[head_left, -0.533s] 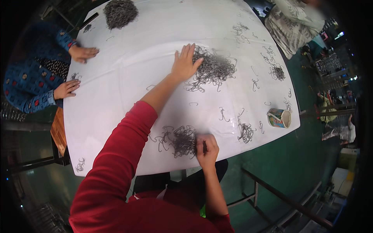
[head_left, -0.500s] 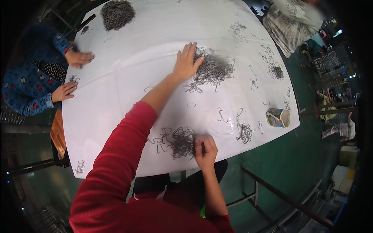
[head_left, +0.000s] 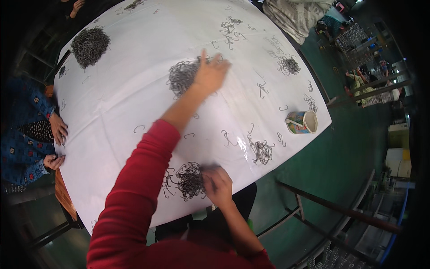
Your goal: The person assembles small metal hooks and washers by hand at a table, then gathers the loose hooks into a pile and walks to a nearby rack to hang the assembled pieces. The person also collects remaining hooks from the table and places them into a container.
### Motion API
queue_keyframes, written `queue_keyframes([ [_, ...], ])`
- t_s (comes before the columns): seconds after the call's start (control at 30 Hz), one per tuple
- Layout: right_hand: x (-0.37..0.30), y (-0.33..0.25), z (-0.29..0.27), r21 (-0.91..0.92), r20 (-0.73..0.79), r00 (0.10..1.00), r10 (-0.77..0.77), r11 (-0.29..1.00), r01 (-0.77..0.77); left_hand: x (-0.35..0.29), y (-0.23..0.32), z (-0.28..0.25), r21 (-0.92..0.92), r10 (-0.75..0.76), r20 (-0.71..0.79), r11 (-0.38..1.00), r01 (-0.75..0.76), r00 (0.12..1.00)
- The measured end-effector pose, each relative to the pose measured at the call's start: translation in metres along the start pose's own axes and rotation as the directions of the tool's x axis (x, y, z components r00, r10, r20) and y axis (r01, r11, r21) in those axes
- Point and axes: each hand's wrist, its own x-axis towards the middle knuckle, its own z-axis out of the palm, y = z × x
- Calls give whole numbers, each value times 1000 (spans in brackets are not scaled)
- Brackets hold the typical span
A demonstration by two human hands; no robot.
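Note:
My left hand (head_left: 212, 75) reaches over the table with its fingers spread, slightly blurred. It lies against the right side of a pile of dark wire hooks (head_left: 181, 77) and covers part of it. Closer to me, my right hand (head_left: 218, 186) has its fingers curled at the right edge of a smaller heap of hooks (head_left: 190, 180). Whatever those fingers pinch, if anything, is hidden by blur and by the hand. To the right of that heap lies a loose cluster of hooks (head_left: 262, 152), with a few single hooks around it.
A white cloth (head_left: 121, 89) covers the table. A patterned bucket (head_left: 301, 123) stands near its right corner. A big hook pile (head_left: 90, 47) sits far left, and a scattered cluster (head_left: 289, 66) far right. A co-worker's hands (head_left: 58, 129) rest at the left edge; another person's grey garment (head_left: 293, 18) is at the far edge.
My left hand has gone from the left side of the middle pile to its right side. My right hand stays by the near heap. The whole view has shifted and turned.

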Motion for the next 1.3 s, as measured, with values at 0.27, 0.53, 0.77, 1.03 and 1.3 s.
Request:
queue_keyframes([
  [0.27,-1,0,-4,19,-7,1000,11,1000,-10,-17,-96,-25,114,-455,14,886,450,891],
  [0.53,0,-1,-7,-22,7,1000,3,1000,-2,33,162,-37,-396,510,-162,750,-529,845],
  [0.77,1,-3,-7,-10,3,1000,3,1000,-3,66,82,15,-343,0,90,939,31,996],
  [1.03,0,0,-2,9,-24,999,-26,1000,27,-48,-106,-20,-103,-307,38,945,309,951],
  [1.3,0,-4,0,-29,2,1000,26,999,-26,-136,-31,-42,-339,404,39,866,-368,914],
])
